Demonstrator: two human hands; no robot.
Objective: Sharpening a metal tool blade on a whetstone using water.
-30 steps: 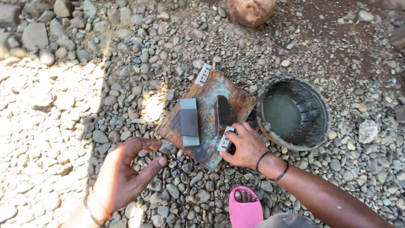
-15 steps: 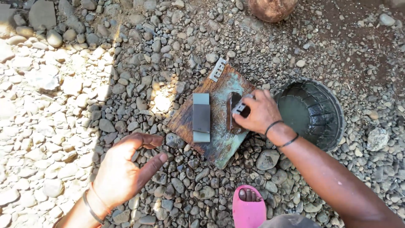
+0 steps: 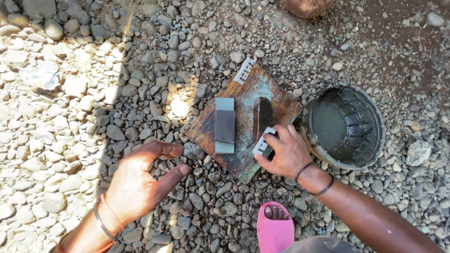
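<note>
A worn wooden board (image 3: 243, 110) with green stains lies on gravel. On it rest a grey rectangular sharpening stone (image 3: 224, 125) and a dark wet patch or stone (image 3: 262, 118) to its right. My right hand (image 3: 283, 152) is shut on a small grey metal piece (image 3: 262, 142), pressing it at the lower end of the dark patch. My left hand (image 3: 140, 180) rests open on the gravel, fingers spread, just left of the board's near corner, holding nothing. A second small grey metal piece (image 3: 244, 71) lies at the board's far corner.
A black round tub (image 3: 344, 125) with murky water stands right of the board, touching it. Loose stones cover the ground. A large brown rock (image 3: 307, 6) sits at the top edge. My foot in a pink sandal (image 3: 275, 225) is near the bottom.
My right hand slid the metal piece up the dark patch, then back down toward me. The left hand stayed on the gravel.
</note>
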